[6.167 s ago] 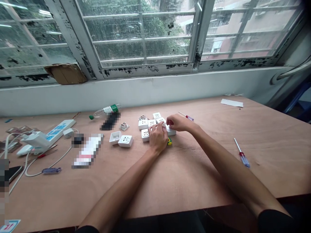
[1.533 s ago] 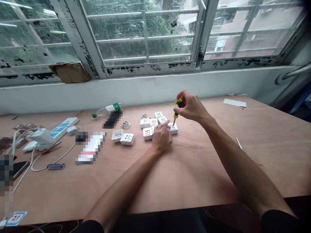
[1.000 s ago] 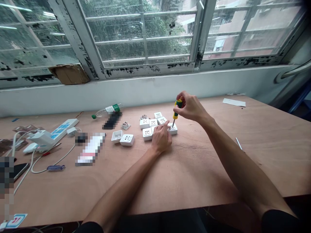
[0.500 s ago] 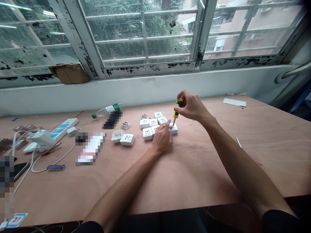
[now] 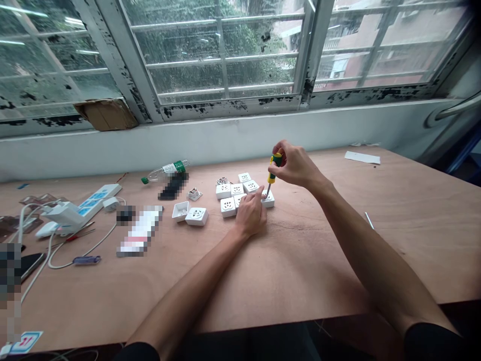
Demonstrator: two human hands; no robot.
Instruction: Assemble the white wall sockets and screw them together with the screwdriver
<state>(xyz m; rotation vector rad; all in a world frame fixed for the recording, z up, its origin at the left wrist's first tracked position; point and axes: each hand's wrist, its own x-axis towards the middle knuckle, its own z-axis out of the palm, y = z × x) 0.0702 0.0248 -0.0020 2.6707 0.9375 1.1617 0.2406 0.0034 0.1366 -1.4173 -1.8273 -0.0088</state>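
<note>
White square plastic socket box (image 5: pixel 268 202) lies face up on brown wooden table (image 5: pixel 263 286); take box as clock centre. Green-and-yellow-handled metal screwdriver (image 5: pixel 273 170) stands nearly upright, tip on face. Right hand (image 5: pixel 295 163), at 1 o'clock, grasps handle by fingers. Left hand (image 5: pixel 250 214), at 8, stretches index finger to box; whether it grips, cannot tell. Advisable: straight downward pressure, slow turning, box kept steady, left fingertip away from tip.

On my feed I've got a bottle (image 5: pixel 168 170) lying near the wall (image 5: pixel 210 134), cardboard (image 5: pixel 107 114) against the window (image 5: pixel 188 45), plus a power strip (image 5: pixel 96 201).
</note>
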